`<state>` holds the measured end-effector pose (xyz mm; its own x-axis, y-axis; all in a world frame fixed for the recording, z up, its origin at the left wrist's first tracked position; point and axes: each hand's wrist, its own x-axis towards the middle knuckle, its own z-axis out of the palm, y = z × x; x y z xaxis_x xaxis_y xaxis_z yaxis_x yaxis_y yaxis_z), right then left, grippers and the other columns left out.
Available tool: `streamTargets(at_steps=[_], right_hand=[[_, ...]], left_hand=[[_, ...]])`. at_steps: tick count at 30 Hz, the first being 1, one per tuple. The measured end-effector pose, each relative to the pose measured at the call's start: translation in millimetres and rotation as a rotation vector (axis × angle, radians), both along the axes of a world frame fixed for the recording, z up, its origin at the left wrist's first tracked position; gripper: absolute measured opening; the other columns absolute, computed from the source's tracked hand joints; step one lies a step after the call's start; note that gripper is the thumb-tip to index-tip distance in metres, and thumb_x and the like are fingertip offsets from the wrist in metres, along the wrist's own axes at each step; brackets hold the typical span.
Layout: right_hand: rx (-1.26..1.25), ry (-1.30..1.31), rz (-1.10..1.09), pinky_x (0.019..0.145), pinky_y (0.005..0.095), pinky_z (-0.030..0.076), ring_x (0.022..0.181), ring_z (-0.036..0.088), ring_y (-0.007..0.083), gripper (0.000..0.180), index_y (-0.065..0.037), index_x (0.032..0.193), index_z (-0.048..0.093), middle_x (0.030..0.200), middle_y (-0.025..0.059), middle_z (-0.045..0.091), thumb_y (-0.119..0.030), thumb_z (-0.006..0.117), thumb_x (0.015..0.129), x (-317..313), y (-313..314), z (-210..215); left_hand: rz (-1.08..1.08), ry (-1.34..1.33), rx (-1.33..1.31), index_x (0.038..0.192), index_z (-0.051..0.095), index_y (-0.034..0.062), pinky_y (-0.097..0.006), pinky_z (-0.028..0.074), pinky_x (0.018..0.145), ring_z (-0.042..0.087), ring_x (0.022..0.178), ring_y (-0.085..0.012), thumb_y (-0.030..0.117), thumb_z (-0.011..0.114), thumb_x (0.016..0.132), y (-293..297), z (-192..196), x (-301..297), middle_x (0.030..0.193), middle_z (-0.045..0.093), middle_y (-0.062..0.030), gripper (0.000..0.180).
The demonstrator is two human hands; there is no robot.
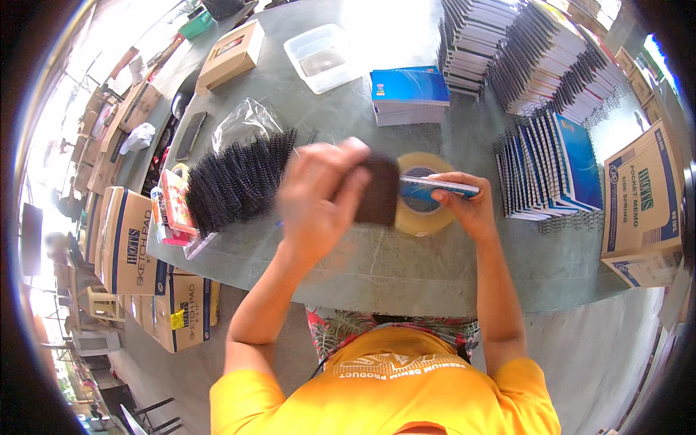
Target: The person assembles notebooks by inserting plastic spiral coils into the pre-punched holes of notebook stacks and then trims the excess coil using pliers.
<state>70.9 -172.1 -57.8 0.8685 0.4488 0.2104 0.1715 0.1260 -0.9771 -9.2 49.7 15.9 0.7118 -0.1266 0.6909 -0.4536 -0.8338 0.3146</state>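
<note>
My left hand, smeared by motion, has its thumb and fingers closed on a dark brown flat piece with rounded corners. My right hand pinches a thin blue notebook between thumb and fingers, its pale page edge toward me. The brown piece hangs close by the notebook's left end; whether they touch I cannot tell. Under the notebook, a wide roll of clear yellowish tape lies flat on the grey-green table. Left of my left hand is a heap of black spiral binding coils.
Loose blue notebooks are stacked toward the far side. Coil-bound blue notebooks and tall piles of bound books fill the right. A carton stands at the right edge, a clear plastic tub farther back. Cartons stand left.
</note>
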Motion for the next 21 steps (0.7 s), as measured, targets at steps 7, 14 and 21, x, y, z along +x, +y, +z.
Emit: streamTargets(at_steps=[7, 14, 21], right_hand=[[0.013, 0.039, -0.056, 0.075, 0.0231, 0.049, 0.085, 0.06, 0.0095, 0.024, -0.001, 0.098, 0.069, 0.093, 0.0043, 0.068, -0.01, 0.075, 0.077, -3, 2, -2], [-0.004, 0.01, -0.03, 0.074, 0.0223, 0.048, 0.083, 0.059, 0.0084, 0.024, -0.003, 0.098, 0.069, 0.092, 0.003, 0.068, -0.013, 0.074, 0.078, -4, 2, -4], [-0.029, -0.127, -0.015, 0.073, 0.0239, 0.048, 0.086, 0.061, 0.0105, 0.033, -0.001, 0.106, 0.065, 0.094, 0.0065, 0.068, -0.009, 0.075, 0.075, -1, 0, 11]], left_hand=[[0.044, -0.155, 0.013, 0.102, 0.066, 0.0141, -0.033, 0.051, 0.063, 0.059, 0.076, -0.0227, 0.004, 0.07, 0.07, 3, 14, 9, 0.087, 0.057, -0.0078, 0.033], [-0.013, -0.065, -0.011, 0.097, 0.066, 0.0076, -0.031, 0.05, 0.066, 0.061, 0.079, -0.0242, 0.001, 0.072, 0.07, -7, 11, 9, 0.088, 0.061, -0.0095, 0.028], [-0.298, 0.412, 0.045, 0.101, 0.064, 0.0109, -0.036, 0.051, 0.075, 0.059, 0.087, -0.0297, 0.022, 0.076, 0.07, -29, -42, -22, 0.098, 0.058, -0.0137, 0.034]])
